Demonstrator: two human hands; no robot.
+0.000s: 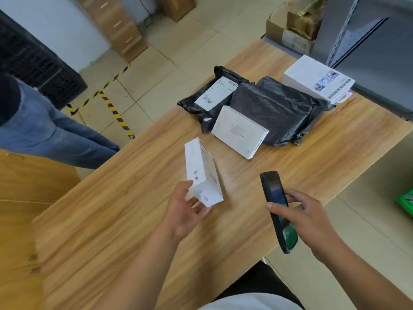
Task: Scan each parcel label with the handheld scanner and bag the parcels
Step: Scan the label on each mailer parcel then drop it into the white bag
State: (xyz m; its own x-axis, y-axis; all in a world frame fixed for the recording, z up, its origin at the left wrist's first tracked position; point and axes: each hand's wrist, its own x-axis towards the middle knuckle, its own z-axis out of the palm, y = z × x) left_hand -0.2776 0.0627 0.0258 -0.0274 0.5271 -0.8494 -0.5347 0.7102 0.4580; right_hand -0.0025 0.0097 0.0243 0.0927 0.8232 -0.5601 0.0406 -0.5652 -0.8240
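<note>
Low in the centre of the frame, the left hand (187,206) pinches the near corner of a white box (202,173), thumb on top and fingers curled beneath. The box is tilted on edge over the table (111,220); whether its far end touches the wood is unclear. To its right, the right hand (310,218) wraps the scanner (276,209), thumb across the screen and fingers round the far side. The scanner's head points up the frame, beside the box and apart from it. No label shows on the box faces turned this way, so a missed read looks like the main risk: the scanner seems aimed past the box, which may need turning. The one-corner grip is slight, and a turn could let the box slip. Further up lie a labelled bag (214,95), a black pile (279,110), a flat box (240,130) and a far box (317,79). The beam could catch the bag's label by mistake.
</note>
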